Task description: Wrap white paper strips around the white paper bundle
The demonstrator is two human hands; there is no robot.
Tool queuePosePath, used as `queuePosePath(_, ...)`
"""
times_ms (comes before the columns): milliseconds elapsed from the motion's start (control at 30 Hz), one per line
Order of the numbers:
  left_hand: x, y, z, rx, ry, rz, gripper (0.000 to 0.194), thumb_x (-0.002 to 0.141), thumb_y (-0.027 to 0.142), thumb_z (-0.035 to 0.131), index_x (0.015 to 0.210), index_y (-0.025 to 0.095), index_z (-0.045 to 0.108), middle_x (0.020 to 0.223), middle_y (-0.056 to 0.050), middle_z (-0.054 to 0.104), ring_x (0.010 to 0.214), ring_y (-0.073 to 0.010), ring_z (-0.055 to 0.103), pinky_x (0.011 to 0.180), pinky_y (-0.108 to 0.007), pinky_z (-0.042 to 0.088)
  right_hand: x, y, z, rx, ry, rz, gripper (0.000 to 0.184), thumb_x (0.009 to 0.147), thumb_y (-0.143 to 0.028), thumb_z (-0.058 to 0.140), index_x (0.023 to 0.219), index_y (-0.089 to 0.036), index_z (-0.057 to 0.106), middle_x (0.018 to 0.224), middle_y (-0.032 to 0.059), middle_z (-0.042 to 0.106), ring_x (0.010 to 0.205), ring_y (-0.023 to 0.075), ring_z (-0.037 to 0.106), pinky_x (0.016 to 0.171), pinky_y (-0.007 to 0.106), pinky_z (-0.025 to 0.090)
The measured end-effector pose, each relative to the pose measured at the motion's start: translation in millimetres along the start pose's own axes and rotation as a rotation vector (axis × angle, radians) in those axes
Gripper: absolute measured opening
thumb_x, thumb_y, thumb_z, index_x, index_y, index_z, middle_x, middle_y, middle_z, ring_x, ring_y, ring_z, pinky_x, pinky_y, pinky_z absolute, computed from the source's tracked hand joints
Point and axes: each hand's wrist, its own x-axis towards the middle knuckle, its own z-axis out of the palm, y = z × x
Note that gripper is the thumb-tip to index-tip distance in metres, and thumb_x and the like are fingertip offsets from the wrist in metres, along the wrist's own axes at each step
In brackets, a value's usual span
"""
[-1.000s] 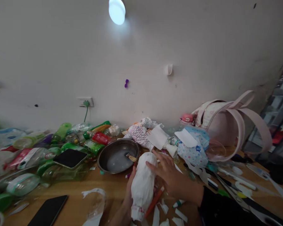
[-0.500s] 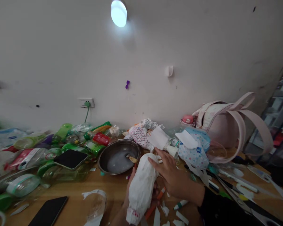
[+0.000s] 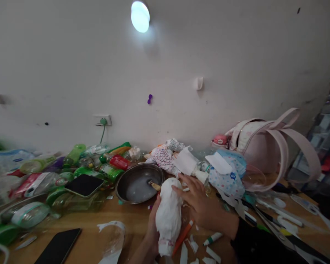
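A bottle covered in white paper [image 3: 168,216] stands tilted in front of me, its narrow end toward me. My left hand [image 3: 153,220] wraps round its left side and underside, partly hidden by it. On its upper right side lie the fingers of my right hand [image 3: 195,198], stretched out and apart, the tips touching the paper. Just beyond is a metal bowl [image 3: 121,196] of cloudy whitish liquid, with a brush [image 3: 154,185] leaning in it. Torn white paper strips [image 3: 193,243], an orange tool [image 3: 184,234] and a green-and-white tube [image 3: 212,239] lie to the right.
Several plastic bottles [image 3: 30,183] crowd the left side, with a tablet-like black device [image 3: 84,184] on them. A black phone [image 3: 59,246] lies nearer. At right are a pink backpack [image 3: 260,146], a dotted plastic packet [image 3: 227,179] and scissors [image 3: 280,234].
The white-papered bottle has turned more upright and its lower end has shifted right. My right fingers still rest on its upper side. The view has shifted slightly.
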Motion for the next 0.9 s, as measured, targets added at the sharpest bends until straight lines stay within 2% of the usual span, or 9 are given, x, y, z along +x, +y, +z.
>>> queuePosePath(67, -1.4, -2.6, -0.6, 0.007, 0.021, 0.006, 0.047, 0.090, 0.028, 0.039, 0.129, 0.004, 0.040, 0.070, -0.007, 0.075, 0.059, -0.0196, 0.068, 0.062, -0.026, 0.052, 0.9, 2.1, -1.0, -0.001, -0.034, -0.010, 0.069, 0.068, -0.001, 0.045, 0.133, -0.025, 0.038, 0.145, 0.0126, 0.015, 0.133, 0.0288, 0.008, 0.102, 0.056, 0.018)
queuePosePath(167, -5.3, -6.9, -4.7, 0.045, 0.015, -0.045, 0.046, 0.085, 0.032, 0.049, 0.122, 0.004, 0.051, 0.075, -0.009, 0.075, 0.072, -0.0240, 0.069, 0.073, -0.031, 0.051, 1.2, 4.1, -2.9, 0.065, -0.009, -0.077, 0.066, 0.069, 0.002, 0.041, 0.121, -0.037, 0.051, 0.147, 0.0015, 0.017, 0.134, 0.0243, 0.008, 0.103, 0.053, 0.018)
queuePosePath(233, -7.8, -9.6, -7.8, 0.070, 0.006, -0.099, 0.049, 0.084, 0.034, 0.050, 0.121, 0.002, 0.051, 0.082, -0.012, 0.075, 0.083, -0.0267, 0.068, 0.080, -0.034, 0.050, 0.0, 3.9, -3.8, 0.071, 0.025, -0.012, 0.067, 0.070, 0.002, 0.039, 0.126, -0.033, 0.047, 0.147, 0.0036, 0.016, 0.134, 0.0228, 0.008, 0.104, 0.051, 0.018)
queuePosePath(333, -9.8, -12.1, -9.0, 0.106, -0.009, -0.143, 0.057, 0.085, 0.042, 0.045, 0.125, 0.000, 0.047, 0.089, -0.016, 0.074, 0.088, -0.0286, 0.067, 0.084, -0.037, 0.048, -4.0, 1.2, -3.4, 0.011, -0.037, 0.035, 0.078, 0.064, -0.002, 0.045, 0.138, -0.025, 0.030, 0.148, 0.0128, 0.013, 0.134, 0.0276, 0.007, 0.103, 0.055, 0.016)
queuePosePath(433, -8.9, -12.3, -5.8, 0.170, 0.026, -0.124, 0.067, 0.086, 0.052, 0.034, 0.130, 0.001, 0.040, 0.087, -0.016, 0.074, 0.086, -0.0290, 0.068, 0.087, -0.039, 0.046, -7.5, -1.8, -1.3, 0.010, -0.073, -0.095, 0.074, 0.063, -0.005, 0.050, 0.130, -0.034, 0.040, 0.148, 0.0083, 0.012, 0.134, 0.0302, 0.009, 0.102, 0.057, 0.016)
queuePosePath(500, -6.8, -12.0, -3.8, 0.188, 0.058, -0.110, 0.068, 0.087, 0.052, 0.032, 0.130, 0.000, 0.040, 0.081, -0.016, 0.075, 0.088, -0.0286, 0.067, 0.091, -0.039, 0.044, -7.8, -2.2, -0.4, 0.025, -0.010, -0.080, 0.070, 0.065, -0.001, 0.045, 0.128, -0.033, 0.043, 0.147, 0.0077, 0.014, 0.134, 0.0273, 0.010, 0.103, 0.054, 0.018)
queuePosePath(633, -2.1, -11.6, -4.2, 0.125, 0.032, -0.064, 0.053, 0.087, 0.045, 0.039, 0.121, 0.008, 0.054, 0.093, -0.011, 0.074, 0.108, -0.0238, 0.058, 0.103, -0.034, 0.031, -6.5, 0.0, -0.1, 0.005, -0.017, 0.045, 0.074, 0.067, -0.002, 0.045, 0.136, -0.024, 0.033, 0.146, 0.0147, 0.013, 0.133, 0.0294, 0.009, 0.103, 0.055, 0.017)
queuePosePath(767, -2.1, -10.9, -5.9, 0.088, 0.014, -0.016, 0.037, 0.087, 0.040, 0.044, 0.105, 0.015, 0.065, 0.101, -0.004, 0.072, 0.122, -0.0189, 0.044, 0.110, -0.030, 0.015, -7.3, -1.4, 0.9, 0.066, -0.059, -0.052, 0.065, 0.070, -0.005, 0.047, 0.127, -0.036, 0.045, 0.147, 0.0063, 0.011, 0.134, 0.0280, 0.009, 0.103, 0.055, 0.017)
queuePosePath(900, -3.1, -11.3, -7.1, 0.079, 0.017, 0.007, 0.032, 0.085, 0.040, 0.048, 0.097, 0.018, 0.068, 0.099, -0.002, 0.073, 0.122, -0.0203, 0.044, 0.110, -0.032, 0.017, -7.2, -4.7, 2.0, 0.083, -0.043, 0.048, 0.073, 0.067, 0.001, 0.041, 0.137, -0.019, 0.032, 0.147, 0.0160, 0.010, 0.135, 0.0267, 0.007, 0.105, 0.053, 0.016)
